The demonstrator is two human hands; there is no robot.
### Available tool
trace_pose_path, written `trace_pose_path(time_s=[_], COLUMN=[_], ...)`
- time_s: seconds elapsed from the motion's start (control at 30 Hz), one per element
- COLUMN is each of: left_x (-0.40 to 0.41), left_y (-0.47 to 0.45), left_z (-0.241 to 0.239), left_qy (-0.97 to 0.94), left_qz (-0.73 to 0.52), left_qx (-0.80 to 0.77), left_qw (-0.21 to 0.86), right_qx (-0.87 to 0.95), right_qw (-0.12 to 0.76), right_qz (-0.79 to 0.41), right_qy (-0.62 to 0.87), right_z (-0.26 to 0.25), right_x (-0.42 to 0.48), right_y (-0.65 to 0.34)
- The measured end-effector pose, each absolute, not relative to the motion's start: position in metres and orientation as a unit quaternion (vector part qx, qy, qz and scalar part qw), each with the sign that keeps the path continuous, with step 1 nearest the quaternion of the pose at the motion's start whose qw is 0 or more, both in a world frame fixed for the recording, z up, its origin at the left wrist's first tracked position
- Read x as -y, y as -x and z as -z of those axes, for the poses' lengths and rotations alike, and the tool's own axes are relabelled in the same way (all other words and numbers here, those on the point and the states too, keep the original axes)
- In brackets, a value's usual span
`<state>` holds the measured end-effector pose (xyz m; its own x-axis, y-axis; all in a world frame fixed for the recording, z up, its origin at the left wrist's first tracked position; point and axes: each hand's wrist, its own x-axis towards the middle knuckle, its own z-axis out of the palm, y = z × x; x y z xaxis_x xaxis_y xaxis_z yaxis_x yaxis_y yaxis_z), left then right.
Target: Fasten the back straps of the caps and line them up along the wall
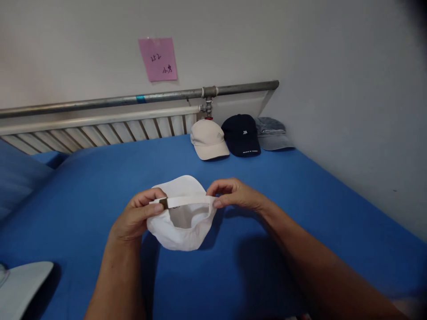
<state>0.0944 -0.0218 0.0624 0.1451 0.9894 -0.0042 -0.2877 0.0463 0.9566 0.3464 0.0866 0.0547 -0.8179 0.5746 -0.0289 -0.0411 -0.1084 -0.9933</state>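
Note:
A white baseball cap (182, 235) is held up over the blue surface, its back strap and opening turned toward me and its brim pointing away. My left hand (135, 215) pinches the strap's left end by the metal buckle (163, 203). On the other side, my right hand (235, 194) grips the cap's edge where the strap (190, 201) joins it, thumb in front and fingers behind. The strap runs stretched across between both hands.
Against the back stand a beige cap (208, 138), a navy cap (240, 135) and a grey cap (272, 133) in a row. A pale brim (26, 282) shows at lower left. Behind the blue surface (110, 173) are a radiator (133, 131) and a metal pipe (173, 95).

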Motion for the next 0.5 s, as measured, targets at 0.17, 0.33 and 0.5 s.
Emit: trace_pose_path(time_s=[0.17,0.33,0.5], left_x=[0.025,0.028,0.03], left_y=[-0.088,-0.096,-0.095], left_z=[-0.066,-0.071,-0.073], left_qy=[-0.459,-0.382,-0.289], left_qz=[-0.611,-0.709,-0.781], left_qx=[-0.311,-0.217,-0.159], left_qw=[0.564,0.552,0.531], right_qx=[0.692,0.762,0.803], right_qw=[0.254,0.285,0.295], right_qz=[-0.641,-0.54,-0.479], right_qy=[0.213,0.214,0.199], right_z=[-0.043,-0.025,-0.033], right_x=[-0.097,-0.095,-0.085], right_y=[-0.348,-0.336,-0.33])
